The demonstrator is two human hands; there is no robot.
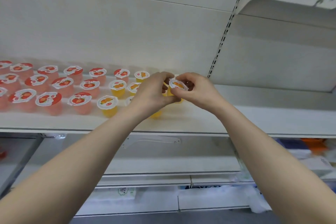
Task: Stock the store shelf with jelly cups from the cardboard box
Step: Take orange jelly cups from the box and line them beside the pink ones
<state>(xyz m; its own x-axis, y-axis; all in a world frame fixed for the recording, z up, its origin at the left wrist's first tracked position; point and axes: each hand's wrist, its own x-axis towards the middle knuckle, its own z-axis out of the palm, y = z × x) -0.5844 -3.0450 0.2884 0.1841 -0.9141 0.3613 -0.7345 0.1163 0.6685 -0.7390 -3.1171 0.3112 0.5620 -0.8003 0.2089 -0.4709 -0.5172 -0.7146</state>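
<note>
The right hand (198, 91) has its fingers curled in and pinches the right edge of an orange jelly cup (177, 85). The left hand (154, 91) meets it from the other side, fingers bent over the top of the cup and thumb tucked beneath it, so the cup is gripped between both hands. The cup's white lid with its orange fruit picture tilts toward the camera. It is held above the right end of the stocked part of the store shelf (254, 120). More yellow shows under and behind the left hand, but whether that hand holds further cups cannot be told. Just left of the hands stand the orange cups (107, 103) already on the shelf, upright and close together in short rows. Further left the red strawberry cups (48, 99) fill the shelf in three rows out to the frame edge. Right of the hands the shelf top is bare white. Behind the cups rises a pale back panel (127, 32), and a slotted upright (225, 32) runs up it to the right of the hands. Both bare forearms reach up from the bottom corners, crossing in front of a lower shelf (163, 160) that holds blurred packaged goods.
</note>
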